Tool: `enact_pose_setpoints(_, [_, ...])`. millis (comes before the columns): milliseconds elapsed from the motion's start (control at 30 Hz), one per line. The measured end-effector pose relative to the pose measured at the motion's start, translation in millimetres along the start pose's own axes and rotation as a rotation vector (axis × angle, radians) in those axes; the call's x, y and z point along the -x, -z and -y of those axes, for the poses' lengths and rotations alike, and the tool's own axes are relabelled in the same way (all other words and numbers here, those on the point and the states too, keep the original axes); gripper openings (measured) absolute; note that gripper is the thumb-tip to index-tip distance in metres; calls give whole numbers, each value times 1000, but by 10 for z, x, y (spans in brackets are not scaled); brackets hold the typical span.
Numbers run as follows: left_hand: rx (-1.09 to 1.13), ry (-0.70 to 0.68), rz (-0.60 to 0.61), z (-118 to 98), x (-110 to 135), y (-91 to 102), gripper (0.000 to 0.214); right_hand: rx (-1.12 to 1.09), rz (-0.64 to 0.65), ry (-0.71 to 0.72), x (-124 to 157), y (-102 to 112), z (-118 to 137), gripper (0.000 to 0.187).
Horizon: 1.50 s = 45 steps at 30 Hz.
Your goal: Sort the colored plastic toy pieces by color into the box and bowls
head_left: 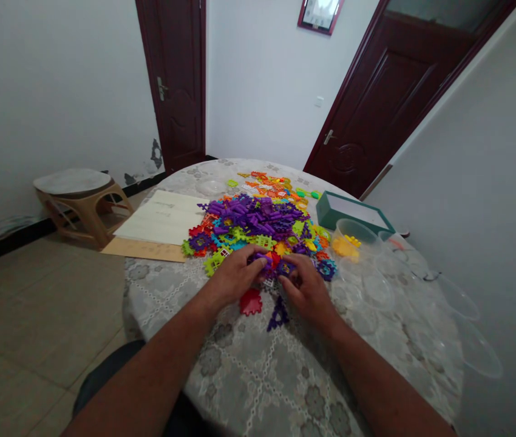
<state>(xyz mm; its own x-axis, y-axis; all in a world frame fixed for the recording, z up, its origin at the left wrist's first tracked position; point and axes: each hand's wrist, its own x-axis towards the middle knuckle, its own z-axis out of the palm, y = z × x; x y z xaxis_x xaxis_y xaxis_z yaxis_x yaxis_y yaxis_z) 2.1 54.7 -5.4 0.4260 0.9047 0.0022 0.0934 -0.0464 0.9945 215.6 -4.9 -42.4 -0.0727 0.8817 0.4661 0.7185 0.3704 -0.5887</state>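
Observation:
At the near edge of a large pile of plastic interlocking building pieces (262, 215), both hands are at work. My left hand (234, 274) is closed around a purple building piece (264, 260), its thumb resting on top. Between the hands an orange and red piece shows, partly covered by the fingers. My right hand (309, 286) pinches a dark purple notched piece (286, 267); the curled fingers hide part of it. Just below lie a red notched panel (251, 301) and a dark purple triangular piece (278, 314), both apart from the hands.
Clear plastic tubs (379, 288) crowd the right side, one with yellow pieces (346, 246) inside. Behind them stands a green box (324, 215). A pale sheet (160, 215) and a brown board (142, 249) lie left. A stool (76, 197) stands beyond the patterned tablecloth (249, 376).

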Motion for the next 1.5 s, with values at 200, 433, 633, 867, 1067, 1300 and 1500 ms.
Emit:
enact_pose_setpoints(200, [448, 123, -107, -10, -50, 20, 29, 305, 100, 41, -9, 136, -239, 26])
enact_pose_setpoints(433, [492, 196, -66, -47, -13, 14, 21, 233, 10, 108, -71, 122, -235, 19])
enact_pose_setpoints(633, [434, 257, -36, -106, 13, -1, 22, 296, 37, 96, -27, 128, -195, 27])
enact_pose_setpoints(867, [459, 269, -37, -133, 29, -3, 22, 313, 79, 45, -41, 72, -230, 23])
enact_pose_setpoints(1067, [400, 253, -21, -86, 10, -9, 21, -69, -169, -128, -57, 115, -100, 22])
enact_pose_setpoints(1300, [87, 68, 78, -14, 50, -103, 25, -662, -3, -405, 67, -112, 163, 36])
enact_pose_setpoints(1500, [-93, -21, 130, 13, 86, -111, 24, -693, 21, -415, 68, -176, 183, 36])
